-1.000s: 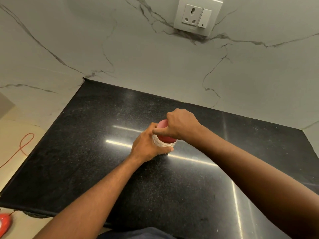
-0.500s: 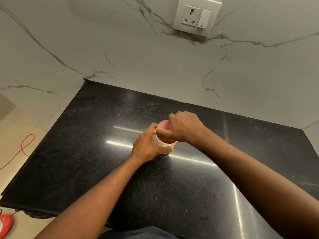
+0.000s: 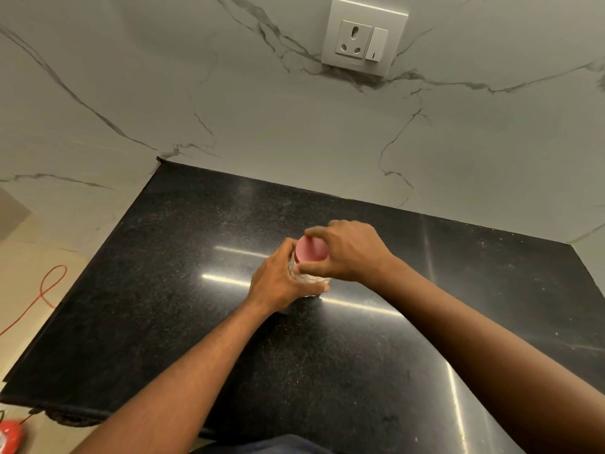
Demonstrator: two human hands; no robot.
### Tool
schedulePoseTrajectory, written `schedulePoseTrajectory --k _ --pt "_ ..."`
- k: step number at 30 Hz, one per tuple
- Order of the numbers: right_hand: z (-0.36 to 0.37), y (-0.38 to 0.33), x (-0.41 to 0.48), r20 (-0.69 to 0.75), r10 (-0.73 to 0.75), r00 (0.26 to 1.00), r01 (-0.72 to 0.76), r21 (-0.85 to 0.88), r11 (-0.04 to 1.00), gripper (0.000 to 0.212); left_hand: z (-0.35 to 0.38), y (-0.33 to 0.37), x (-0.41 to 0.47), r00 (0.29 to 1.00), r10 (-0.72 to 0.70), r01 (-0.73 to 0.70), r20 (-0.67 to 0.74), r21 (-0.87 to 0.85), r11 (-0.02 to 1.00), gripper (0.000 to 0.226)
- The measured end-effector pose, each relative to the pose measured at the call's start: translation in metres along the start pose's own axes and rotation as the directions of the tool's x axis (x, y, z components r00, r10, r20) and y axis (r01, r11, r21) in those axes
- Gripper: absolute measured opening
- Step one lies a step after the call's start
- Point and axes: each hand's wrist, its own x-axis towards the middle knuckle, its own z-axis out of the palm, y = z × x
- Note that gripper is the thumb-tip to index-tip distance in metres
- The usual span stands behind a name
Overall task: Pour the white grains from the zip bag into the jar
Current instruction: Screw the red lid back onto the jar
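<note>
Out in the middle of the black counter point(image 3: 163, 290), the left hand point(image 3: 278, 283) is wrapping its fingers round the body of the little patterned jar point(image 3: 308, 277) and pinning it upright on the stone, while the right hand point(image 3: 347, 253) is sitting on top with fingers and thumb curling round the pink lid point(image 3: 311, 250). So both hands are gripping something, neither one's loose. I'm reading this as the lid-twisting step, but honestly I can't tell if it's coming off or going on. The glass is looking whitish below the lid, which might be grains or might just be the pattern. Also the zip bag isn't showing anywhere, so no idea where it's lying. If the lid is coming off, the next move is calling for lifting it clear, parking it on the counter, then getting the bag and lining its mouth up over the opening with one hand steadying the jar. Only other stuff showing: a wall socket point(image 3: 365, 44) up on the marble and an orange cable point(image 3: 49, 290) on the floor off to the left.
</note>
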Motion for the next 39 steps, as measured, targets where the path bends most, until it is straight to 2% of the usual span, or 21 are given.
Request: schedulePoseTrajectory --k 3,5,6,7,8,10,11,12,15,18,21,23,25,26,27,28,32,34,39 --pt "0.004 -0.006 0.009 -0.040 0.196 0.980 -0.196 -0.002 0.981 0.073 0.000 0.000 -0.001 1.000 -0.006 0.006 0.007 -0.010 1.000 0.085" --pt "0.006 0.002 0.007 -0.100 0.247 0.964 -0.239 0.079 0.968 0.066 0.000 -0.001 -0.001 1.000 -0.009 0.009 0.015 -0.015 1.000 0.087" --pt "0.007 0.008 0.004 -0.136 0.234 0.963 -0.216 0.138 0.967 0.060 -0.001 0.000 0.000 1.000 -0.013 0.013 0.017 -0.021 1.000 0.088" --pt "0.008 0.015 0.000 -0.144 0.188 0.972 -0.154 0.217 0.964 0.050 -0.001 0.000 0.000 1.000 -0.017 0.017 0.020 -0.029 0.999 0.088" --pt "0.007 0.020 -0.004 -0.087 0.095 0.992 -0.063 0.318 0.946 0.044 -0.001 0.000 0.001 1.000 -0.018 0.019 0.021 -0.038 0.999 0.087" --pt "0.001 0.023 -0.010 0.134 -0.154 0.979 0.064 0.514 0.855 0.067 -0.001 0.000 0.001 1.000 -0.008 0.009 0.017 -0.045 0.999 0.085" --pt "0.000 0.022 -0.012 0.203 -0.224 0.953 0.087 0.525 0.846 0.077 -0.001 0.000 0.000 1.000 0.001 0.000 0.018 -0.045 0.999 0.085" --pt "0.000 0.019 -0.013 0.216 -0.246 0.945 0.113 0.490 0.864 0.080 -0.002 -0.001 0.000 1.000 0.006 -0.005 0.020 -0.046 0.999 0.085" --pt "-0.003 0.015 -0.009 0.131 -0.178 0.975 0.139 0.266 0.954 0.079 -0.002 0.001 -0.001 1.000 0.007 -0.006 0.025 -0.045 0.999 0.084" --pt "-0.009 0.005 0.000 0.105 -0.015 0.994 0.011 0.036 0.999 0.082 -0.003 0.002 0.000 0.999 -0.012 0.013 0.031 -0.032 0.999 0.085" --pt "-0.006 -0.009 0.005 0.013 0.134 0.991 -0.131 -0.127 0.983 0.093 -0.003 0.002 0.000 0.999 -0.019 0.020 0.040 -0.020 1.000 0.088" --pt "-0.004 -0.005 0.006 -0.002 0.124 0.992 -0.124 -0.116 0.986 0.093 -0.003 0.002 -0.001 0.999 -0.016 0.017 0.043 -0.023 1.000 0.089" --pt "-0.008 0.005 0.007 0.164 -0.004 0.986 -0.007 0.065 0.998 0.084 -0.004 0.002 -0.001 0.999 -0.012 0.013 0.038 -0.022 1.000 0.090" --pt "-0.014 0.009 0.007 0.284 -0.112 0.952 0.061 0.184 0.981 0.086 -0.004 0.001 0.000 0.999 -0.006 0.007 0.035 -0.024 1.000 0.089" --pt "-0.017 0.010 0.007 0.346 -0.202 0.916 0.118 0.251 0.961 0.091 -0.004 0.000 -0.001 0.999 -0.002 0.003 0.034 -0.028 1.000 0.088" --pt "-0.017 0.011 0.007 0.344 -0.244 0.907 0.162 0.251 0.954 0.092 -0.004 0.000 -0.001 0.999 -0.001 0.002 0.032 -0.030 1.000 0.087" --pt "-0.011 0.007 0.012 0.162 -0.200 0.966 0.191 0.068 0.979 0.079 -0.003 0.002 0.000 0.999 -0.007 0.008 0.034 -0.025 1.000 0.087" --pt "-0.010 0.001 0.017 0.122 -0.097 0.988 0.099 -0.010 0.995 0.074 -0.003 0.003 0.000 0.999 -0.019 0.019 0.037 -0.009 1.000 0.089" --pt "-0.004 0.000 0.018 0.099 0.045 0.994 -0.025 -0.197 0.980 0.084 -0.002 0.002 -0.001 0.999 -0.022 0.023 0.047 -0.023 0.999 0.088"
